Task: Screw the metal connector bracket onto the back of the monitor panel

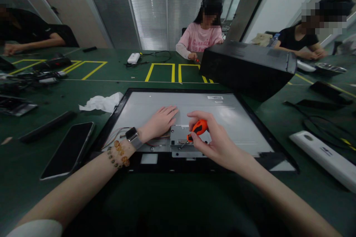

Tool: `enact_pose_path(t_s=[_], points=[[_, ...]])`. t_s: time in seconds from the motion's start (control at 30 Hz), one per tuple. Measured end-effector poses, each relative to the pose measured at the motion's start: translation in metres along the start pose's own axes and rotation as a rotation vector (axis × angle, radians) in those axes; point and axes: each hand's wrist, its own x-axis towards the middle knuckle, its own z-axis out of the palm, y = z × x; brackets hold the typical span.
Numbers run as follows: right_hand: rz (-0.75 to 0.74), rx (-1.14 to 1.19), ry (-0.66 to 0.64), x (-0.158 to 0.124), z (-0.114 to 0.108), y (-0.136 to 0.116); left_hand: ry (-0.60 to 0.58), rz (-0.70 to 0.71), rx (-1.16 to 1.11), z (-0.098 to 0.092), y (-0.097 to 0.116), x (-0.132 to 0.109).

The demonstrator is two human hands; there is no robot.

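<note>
A flat display panel (194,102) with a black frame lies face down on the green table, its grey metal back upward. My left hand (160,124) rests flat on that back, fingers stretched out, beside a small metal box (178,133) near the panel's front edge. In my right hand (213,137) is a short orange and black screwdriver (199,127), held by its handle between thumb and fingers. Its shaft slants down to the left, with the tip at the box's front part. Whether the tip sits in a screw I cannot tell. Thin wires (158,145) run left from the box.
Left of the panel lie a smartphone (68,150), a black bar (47,126) and white tissue (101,102). A large black casing (247,66) stands behind it on the right. A white long device (324,157) and cables are at right. Several people sit around the table.
</note>
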Motion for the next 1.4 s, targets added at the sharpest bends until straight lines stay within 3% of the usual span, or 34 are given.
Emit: enact_pose_path(t_s=[0.57, 0.87, 1.0, 1.2, 1.4], points=[[-0.007, 0.002, 0.035, -0.002, -0.001, 0.002, -0.018, -0.008, -0.01, -0.002, 0.0, 0.0], [0.022, -0.13, 0.165, 0.001, -0.032, 0.002, -0.024, -0.01, -0.012, 0.002, -0.003, 0.0], [0.039, -0.167, 0.132, 0.002, -0.041, 0.0, -0.022, -0.008, -0.015, 0.003, -0.005, 0.0], [0.064, -0.243, 0.02, 0.003, -0.035, 0.002, -0.018, -0.001, -0.01, 0.003, -0.004, 0.0], [0.04, -0.244, 0.018, 0.003, -0.032, 0.003, -0.025, 0.005, -0.001, 0.002, -0.005, 0.0]])
